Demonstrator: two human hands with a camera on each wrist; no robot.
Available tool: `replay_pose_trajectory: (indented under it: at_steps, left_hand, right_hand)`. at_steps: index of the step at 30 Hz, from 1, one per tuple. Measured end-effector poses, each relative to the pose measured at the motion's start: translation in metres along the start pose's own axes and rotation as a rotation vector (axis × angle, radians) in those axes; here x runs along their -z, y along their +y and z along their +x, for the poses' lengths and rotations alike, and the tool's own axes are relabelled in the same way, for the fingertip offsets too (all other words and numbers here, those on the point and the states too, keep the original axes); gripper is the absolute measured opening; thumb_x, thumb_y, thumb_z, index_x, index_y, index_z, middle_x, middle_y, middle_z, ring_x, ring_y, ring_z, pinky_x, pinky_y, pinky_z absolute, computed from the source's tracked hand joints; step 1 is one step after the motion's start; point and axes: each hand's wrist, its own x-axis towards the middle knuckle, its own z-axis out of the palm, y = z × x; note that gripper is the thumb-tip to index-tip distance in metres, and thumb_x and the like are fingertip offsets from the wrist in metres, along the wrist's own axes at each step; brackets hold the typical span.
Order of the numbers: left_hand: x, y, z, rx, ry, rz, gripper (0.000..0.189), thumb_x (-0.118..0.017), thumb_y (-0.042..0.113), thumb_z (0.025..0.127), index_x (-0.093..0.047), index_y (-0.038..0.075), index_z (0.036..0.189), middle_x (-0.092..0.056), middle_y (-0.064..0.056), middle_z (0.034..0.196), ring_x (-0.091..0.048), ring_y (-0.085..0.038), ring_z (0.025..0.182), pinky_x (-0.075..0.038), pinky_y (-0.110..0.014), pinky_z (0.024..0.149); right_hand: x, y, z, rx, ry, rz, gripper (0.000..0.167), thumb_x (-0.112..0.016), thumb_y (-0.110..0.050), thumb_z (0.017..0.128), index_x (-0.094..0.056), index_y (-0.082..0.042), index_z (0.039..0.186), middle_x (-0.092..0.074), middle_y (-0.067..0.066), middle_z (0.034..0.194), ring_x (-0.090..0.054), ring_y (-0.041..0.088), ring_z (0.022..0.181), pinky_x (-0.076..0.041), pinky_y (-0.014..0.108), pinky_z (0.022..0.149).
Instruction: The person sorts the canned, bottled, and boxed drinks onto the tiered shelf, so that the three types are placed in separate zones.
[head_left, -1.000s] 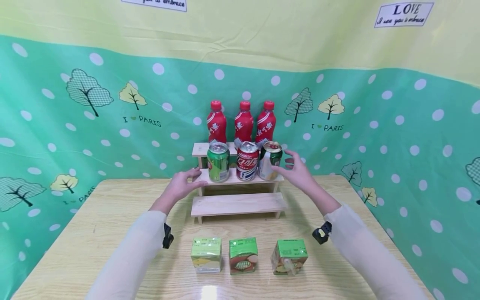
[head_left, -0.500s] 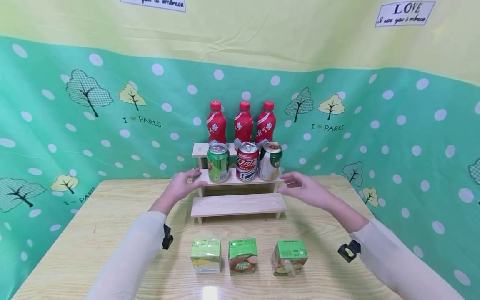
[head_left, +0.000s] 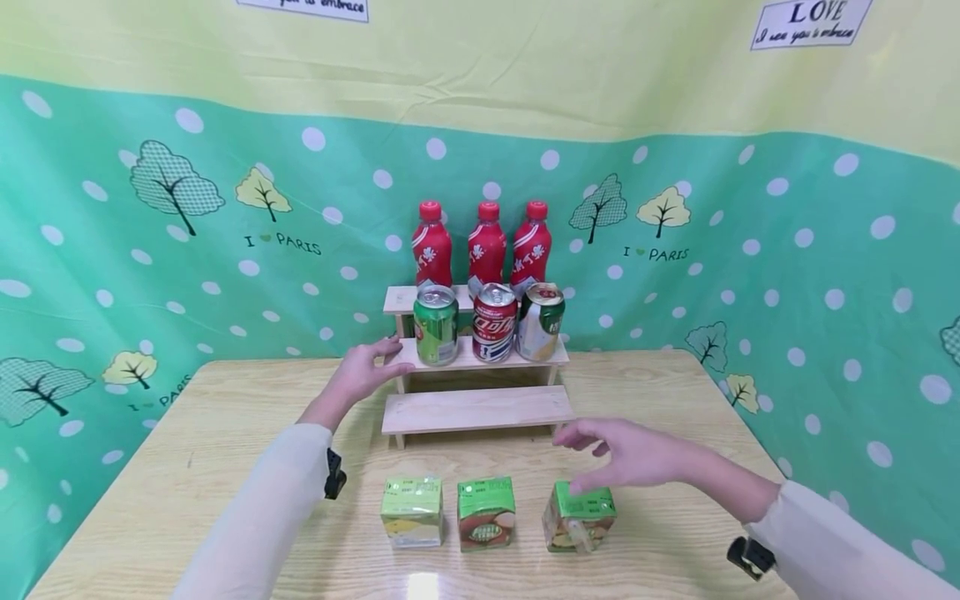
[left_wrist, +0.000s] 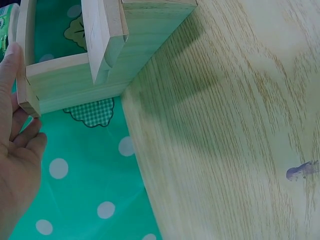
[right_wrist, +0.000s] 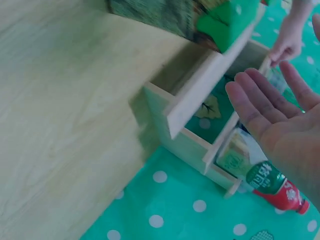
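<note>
A three-step wooden stand (head_left: 477,410) holds cans on its middle board. My left hand (head_left: 360,372) grips that board's left end, thumb on top and fingers curled below, as the left wrist view shows. Beside it stands a green can (head_left: 437,327), then a red cola can (head_left: 494,325) and a white-and-green can (head_left: 539,323). My right hand (head_left: 633,454), holding nothing, hovers with loosely bent fingers over the right drink carton (head_left: 581,529), which carries a wrapped straw on its front. Whether its thumb touches the carton top is unclear. The stand's lowest board is bare.
Three red bottles (head_left: 487,250) line the stand's top board. Left of the right carton, a brown-and-green drink carton (head_left: 486,523) and a yellow-green drink carton (head_left: 412,515) sit on the wooden table (head_left: 247,433). A green dotted cloth (head_left: 300,200) hangs behind.
My right hand has left the white-and-green can and come down and toward me, to above the right carton. My left hand has kept its grip on the board.
</note>
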Motion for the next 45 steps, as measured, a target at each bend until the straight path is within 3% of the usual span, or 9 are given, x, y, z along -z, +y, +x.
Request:
replay_pose_trajectory:
  at_steps: [9, 12, 17, 22, 34, 45]
  left_hand:
    - [-0.001, -0.003, 0.002, -0.007, 0.002, 0.003, 0.073, -0.065, 0.054, 0.080, -0.049, 0.010, 0.136, -0.039, -0.009, 0.148, -0.029, -0.033, 0.140, -0.032, -0.052, 0.111]
    - [-0.001, -0.004, 0.002, -0.006, 0.004, 0.005, 0.073, -0.064, 0.055, 0.080, -0.049, 0.010, 0.136, -0.040, -0.009, 0.148, -0.030, -0.033, 0.140, -0.032, -0.052, 0.111]
    - [0.000, -0.004, 0.003, -0.005, 0.006, 0.005, 0.074, -0.064, 0.056, 0.080, -0.049, 0.011, 0.137, -0.040, -0.010, 0.147, -0.030, -0.034, 0.140, -0.032, -0.052, 0.111]
    - [0.000, -0.004, 0.004, -0.010, 0.006, 0.005, 0.074, -0.064, 0.056, 0.080, -0.049, 0.011, 0.136, -0.039, -0.009, 0.148, -0.029, -0.033, 0.140, -0.031, -0.052, 0.111]
    - [0.000, -0.005, 0.004, -0.016, 0.006, 0.017, 0.073, -0.064, 0.056, 0.081, -0.049, 0.011, 0.136, -0.039, -0.011, 0.148, -0.029, -0.034, 0.140, -0.032, -0.053, 0.111]
    - [-0.001, -0.005, 0.004, -0.027, 0.008, 0.011, 0.072, -0.064, 0.054, 0.081, -0.049, 0.010, 0.136, -0.039, -0.011, 0.147, -0.029, -0.035, 0.140, -0.031, -0.053, 0.111]
  right_hand:
    - [-0.014, 0.005, -0.017, -0.020, -0.095, -0.007, 0.067, -0.076, -0.042, 0.075, -0.050, -0.015, 0.130, -0.056, 0.000, 0.128, -0.051, 0.026, 0.119, -0.046, 0.047, 0.095]
    - [-0.018, 0.010, -0.019, -0.005, -0.105, -0.017, 0.067, -0.077, -0.041, 0.073, -0.049, -0.018, 0.130, -0.058, -0.003, 0.122, -0.054, 0.018, 0.114, -0.048, 0.043, 0.093]
    - [-0.022, 0.019, -0.019, -0.007, -0.098, -0.032, 0.061, -0.078, -0.041, 0.072, -0.051, -0.025, 0.124, -0.059, -0.013, 0.111, -0.054, 0.004, 0.103, -0.049, 0.033, 0.089]
    - [-0.024, 0.022, -0.017, -0.024, -0.096, -0.019, 0.058, -0.079, -0.035, 0.073, -0.052, -0.025, 0.124, -0.060, -0.013, 0.109, -0.056, 0.004, 0.101, -0.051, 0.035, 0.087]
    - [-0.033, 0.025, -0.012, -0.043, -0.077, -0.014, 0.060, -0.078, -0.031, 0.075, -0.051, -0.022, 0.127, -0.059, -0.009, 0.111, -0.053, 0.002, 0.092, -0.046, 0.019, 0.075]
    - [-0.037, 0.027, -0.012, -0.032, -0.055, -0.013, 0.054, -0.074, -0.035, 0.079, -0.051, -0.024, 0.126, -0.059, -0.008, 0.114, -0.054, 0.001, 0.094, -0.047, 0.019, 0.076]
